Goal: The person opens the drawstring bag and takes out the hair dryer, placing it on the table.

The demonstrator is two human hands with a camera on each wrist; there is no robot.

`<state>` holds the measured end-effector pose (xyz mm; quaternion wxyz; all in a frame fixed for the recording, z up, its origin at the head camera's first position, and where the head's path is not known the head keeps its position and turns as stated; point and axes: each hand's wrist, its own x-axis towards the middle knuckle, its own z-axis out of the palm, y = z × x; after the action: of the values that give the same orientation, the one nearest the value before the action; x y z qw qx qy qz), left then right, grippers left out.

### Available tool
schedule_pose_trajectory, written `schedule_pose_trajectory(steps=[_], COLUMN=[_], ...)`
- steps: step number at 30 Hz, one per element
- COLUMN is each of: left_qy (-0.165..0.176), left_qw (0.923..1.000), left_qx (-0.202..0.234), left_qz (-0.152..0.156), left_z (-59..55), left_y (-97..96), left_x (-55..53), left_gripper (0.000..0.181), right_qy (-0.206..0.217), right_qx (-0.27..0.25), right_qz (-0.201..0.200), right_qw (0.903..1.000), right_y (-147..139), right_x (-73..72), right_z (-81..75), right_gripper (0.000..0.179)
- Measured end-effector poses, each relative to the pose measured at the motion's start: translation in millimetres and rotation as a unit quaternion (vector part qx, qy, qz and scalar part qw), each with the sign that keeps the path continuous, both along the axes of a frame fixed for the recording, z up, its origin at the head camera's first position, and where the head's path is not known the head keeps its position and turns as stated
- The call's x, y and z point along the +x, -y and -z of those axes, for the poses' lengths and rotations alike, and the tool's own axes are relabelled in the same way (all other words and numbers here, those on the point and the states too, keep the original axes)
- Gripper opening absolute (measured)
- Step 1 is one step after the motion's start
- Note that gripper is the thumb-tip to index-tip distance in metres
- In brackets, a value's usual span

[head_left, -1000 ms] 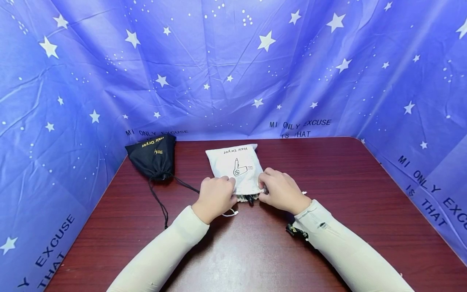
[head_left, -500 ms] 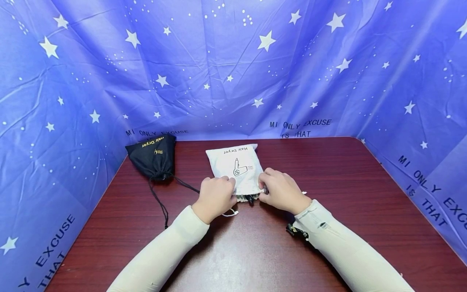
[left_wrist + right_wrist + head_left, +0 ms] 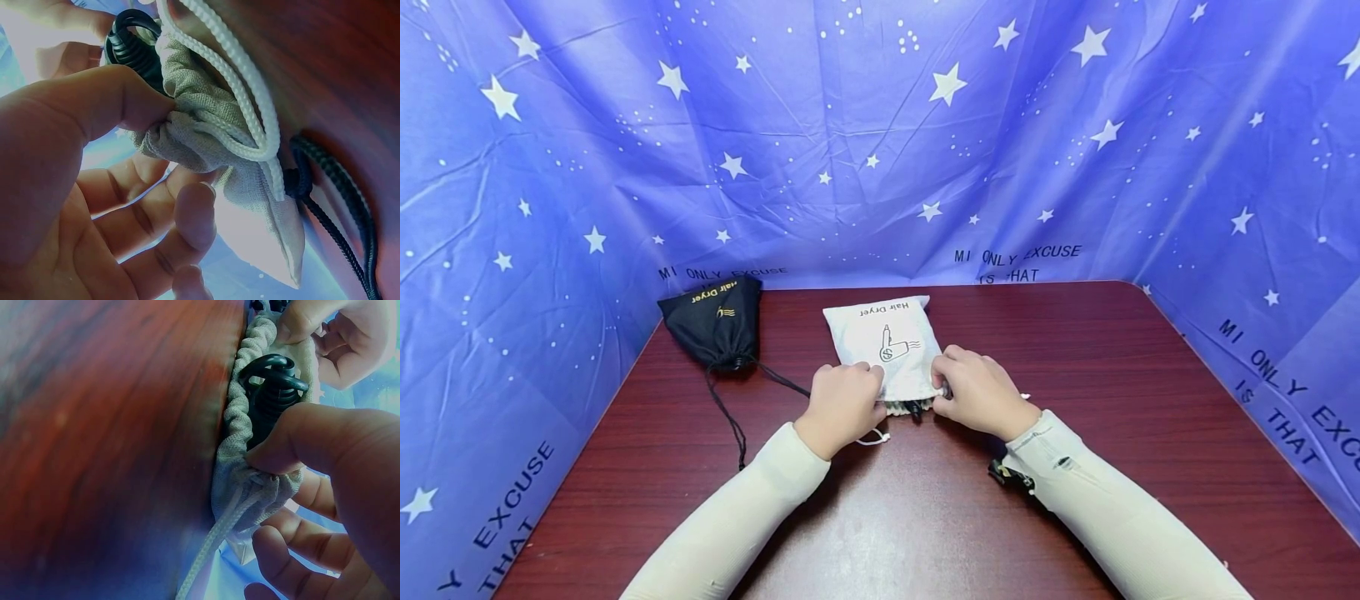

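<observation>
A white drawstring bag (image 3: 887, 342) printed "Hair Dryer" lies on the table, its gathered mouth facing me. My left hand (image 3: 844, 407) pinches one side of that mouth between thumb and fingers. At the opposite side, my right hand (image 3: 981, 392) pinches the rim in the same way. Inside the opening, the right wrist view shows a black cord (image 3: 275, 381) with a ribbed sleeve; the rest of what the bag contains is hidden. White drawstring (image 3: 250, 106) loops hang from the cloth by my left thumb, and another white string (image 3: 219, 540) trails under my right hand.
To the left at the back lies a black drawstring bag (image 3: 715, 321), also marked "Hair Dryer", with its mouth drawn together. Its black cords (image 3: 730, 425) stretch over the dark red table (image 3: 880, 517). A blue star-patterned curtain (image 3: 850, 125) borders the table behind and at the sides.
</observation>
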<state>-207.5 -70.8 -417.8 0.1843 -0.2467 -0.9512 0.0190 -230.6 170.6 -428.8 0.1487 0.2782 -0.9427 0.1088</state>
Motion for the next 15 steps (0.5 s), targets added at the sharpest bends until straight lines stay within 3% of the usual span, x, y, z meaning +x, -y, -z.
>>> schedule_pose_trajectory(steps=[15], left_qy=[0.005], left_qw=[1.0000], left_qx=[0.001], left_qz=[-0.001], left_z=[-1.3], left_y=[0.4], left_x=[0.6], left_gripper=[0.029], right_qy=[0.001], right_qx=[-0.001], right_qz=[0.001], right_qw=[1.0000], right_y=[-0.4], right_x=[-0.5], right_z=[0.6], right_gripper=[0.028])
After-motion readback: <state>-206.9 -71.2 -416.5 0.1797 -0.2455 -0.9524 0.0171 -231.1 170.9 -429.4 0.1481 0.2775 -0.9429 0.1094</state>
